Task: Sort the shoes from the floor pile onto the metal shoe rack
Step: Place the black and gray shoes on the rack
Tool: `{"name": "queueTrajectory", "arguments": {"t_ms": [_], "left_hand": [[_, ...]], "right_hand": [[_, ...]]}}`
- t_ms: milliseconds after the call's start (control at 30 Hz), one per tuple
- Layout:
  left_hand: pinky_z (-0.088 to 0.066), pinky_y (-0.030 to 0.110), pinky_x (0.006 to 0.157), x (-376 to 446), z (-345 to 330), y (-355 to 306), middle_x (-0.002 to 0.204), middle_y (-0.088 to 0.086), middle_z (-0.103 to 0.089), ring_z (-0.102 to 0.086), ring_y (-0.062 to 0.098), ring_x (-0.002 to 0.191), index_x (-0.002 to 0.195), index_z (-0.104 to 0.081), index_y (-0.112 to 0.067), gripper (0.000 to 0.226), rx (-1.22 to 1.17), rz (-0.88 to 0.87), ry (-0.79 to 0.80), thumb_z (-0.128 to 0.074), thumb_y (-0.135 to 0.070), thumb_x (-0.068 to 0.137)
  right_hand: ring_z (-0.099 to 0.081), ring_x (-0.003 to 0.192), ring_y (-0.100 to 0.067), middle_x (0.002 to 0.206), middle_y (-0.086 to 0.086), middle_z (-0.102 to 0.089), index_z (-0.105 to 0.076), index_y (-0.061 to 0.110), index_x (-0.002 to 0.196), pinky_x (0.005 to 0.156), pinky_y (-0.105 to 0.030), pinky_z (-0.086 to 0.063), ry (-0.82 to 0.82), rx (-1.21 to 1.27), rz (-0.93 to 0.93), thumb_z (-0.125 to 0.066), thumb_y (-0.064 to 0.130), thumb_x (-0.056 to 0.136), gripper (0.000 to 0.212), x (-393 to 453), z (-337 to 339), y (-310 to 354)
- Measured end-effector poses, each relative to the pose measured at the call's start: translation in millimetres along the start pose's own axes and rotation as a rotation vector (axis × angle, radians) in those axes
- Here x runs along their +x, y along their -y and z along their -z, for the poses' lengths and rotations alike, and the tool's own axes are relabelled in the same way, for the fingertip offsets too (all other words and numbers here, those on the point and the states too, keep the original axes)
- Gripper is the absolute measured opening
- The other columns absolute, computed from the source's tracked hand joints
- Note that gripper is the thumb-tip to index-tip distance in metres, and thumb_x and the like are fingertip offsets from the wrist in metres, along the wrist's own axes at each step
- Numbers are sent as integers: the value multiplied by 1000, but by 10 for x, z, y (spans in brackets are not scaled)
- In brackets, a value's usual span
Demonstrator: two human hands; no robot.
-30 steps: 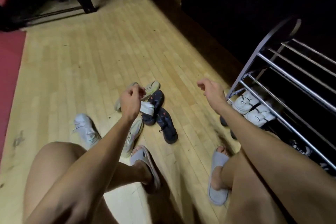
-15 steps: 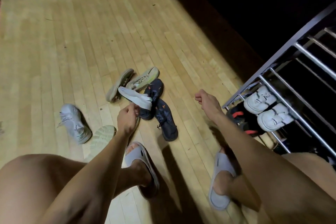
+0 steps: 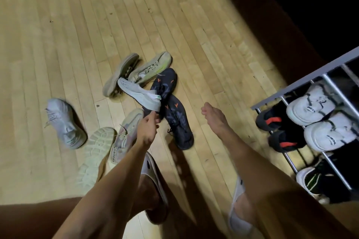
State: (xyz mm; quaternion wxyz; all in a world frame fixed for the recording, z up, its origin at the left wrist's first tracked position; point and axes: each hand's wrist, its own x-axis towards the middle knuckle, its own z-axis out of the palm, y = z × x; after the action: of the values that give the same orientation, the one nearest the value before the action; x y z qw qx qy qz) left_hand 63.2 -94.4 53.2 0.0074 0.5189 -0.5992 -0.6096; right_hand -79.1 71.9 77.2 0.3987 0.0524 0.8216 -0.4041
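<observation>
A: Where do the shoes lie, taking the rack point(image 3: 303, 81) as the mark?

B: The pile is on the wood floor point(image 3: 77, 25), well to the rack's left. A white shoe point(image 3: 138, 96) is tilted up over two navy shoes point(image 3: 174, 114), its heel end at the left hand point(image 3: 148, 129). Past it, farther from the rack, lie a grey shoe point(image 3: 120, 74) on its side and a lime-trimmed shoe point(image 3: 150, 69). A pastel shoe point(image 3: 125, 136) sits just below the white one, a sole-up shoe point(image 3: 97, 147) beside it, and a pale sneaker point(image 3: 65, 122) lies farthest from the rack.

A: And the left hand?

B: Its fingers are curled and pinch the heel end of the white shoe, lifting that end off the pile.

A: The right hand point(image 3: 214, 119)?

B: Between the pile and the rack, over bare floor, fingers loosely bent and touching nothing.

A: What is on the rack?

B: Two white shoes point(image 3: 318, 120) side by side on a bar tier, with two black shoes point(image 3: 279, 132) with red marks at its left edge below them. Lower down there is a dark shoe with pale trim, too dim to make out.

A: The person's feet?

B: In pale slippers point(image 3: 153, 176), nearer the camera than the pile.
</observation>
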Motion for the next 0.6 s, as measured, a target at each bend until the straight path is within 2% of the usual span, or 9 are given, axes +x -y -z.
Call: {"name": "queueTrajectory", "arguments": {"t_ms": [100, 167, 267, 300, 333, 367, 433, 600], "left_hand": [[-41, 34, 74, 151, -114, 173, 103, 3, -61, -51, 20, 83, 114, -57, -15, 43, 11, 92, 27, -33, -48, 102], [-43, 35, 78, 218, -195, 267, 106, 3, -60, -53, 21, 87, 112, -54, -20, 40, 18, 127, 44, -32, -51, 101], [-43, 34, 80, 252, -321, 360, 97, -1, -55, -53, 20, 89, 98, -54, -27, 33, -5, 167, 65, -31, -50, 102], [-45, 35, 90, 257, -367, 397, 105, 1, -58, -55, 21, 99, 106, -58, -26, 37, -6, 172, 77, -30, -49, 102], [-41, 40, 103, 266, -409, 440, 121, 4, -58, -54, 23, 114, 122, -58, -20, 45, -7, 180, 88, -30, -49, 102], [-36, 45, 110, 272, -452, 469, 134, 6, -54, -49, 25, 125, 136, -51, -15, 52, -7, 199, 92, -29, -49, 103], [-34, 46, 113, 286, -525, 508, 138, 5, -50, -46, 27, 131, 141, -45, -10, 56, -18, 241, 93, -29, -47, 103], [-36, 41, 111, 317, -665, 514, 145, 7, -50, -45, 26, 133, 142, -47, -13, 59, -63, 277, 101, -29, -52, 101]], "right_hand": [[-55, 116, -28, 128, -9, -61, -61, 15, 123, 105, -50, -42, 26, 58, -69, -29, 69, 77, 78, 169, -169, -191], [-49, 129, -26, 141, -3, -54, -54, 22, 136, 110, -51, -36, 72, 82, -121, -25, 82, 71, 93, 316, -290, -437], [-41, 138, -24, 152, 1, -42, -43, 29, 145, 113, -53, -31, 107, 120, -228, -23, 99, 57, 113, 599, -475, -904], [-39, 139, -25, 154, 0, -39, -40, 27, 147, 113, -52, -31, 117, 121, -260, -24, 98, 60, 113, 579, -500, -912], [-37, 140, -25, 156, -2, -36, -36, 24, 149, 114, -51, -30, 137, 132, -276, -24, 92, 69, 106, 518, -517, -854], [-34, 142, -26, 158, -4, -33, -32, 21, 152, 116, -50, -28, 163, 154, -278, -24, 82, 81, 94, 477, -541, -799], [-28, 146, -25, 160, -5, -27, -26, 20, 154, 119, -48, -23, 201, 185, -289, -22, 70, 93, 79, 472, -600, -737], [-24, 147, -23, 162, -2, -23, -23, 27, 154, 117, -44, -20, 232, 197, -302, -18, 75, 85, 84, 552, -707, -716]]}}
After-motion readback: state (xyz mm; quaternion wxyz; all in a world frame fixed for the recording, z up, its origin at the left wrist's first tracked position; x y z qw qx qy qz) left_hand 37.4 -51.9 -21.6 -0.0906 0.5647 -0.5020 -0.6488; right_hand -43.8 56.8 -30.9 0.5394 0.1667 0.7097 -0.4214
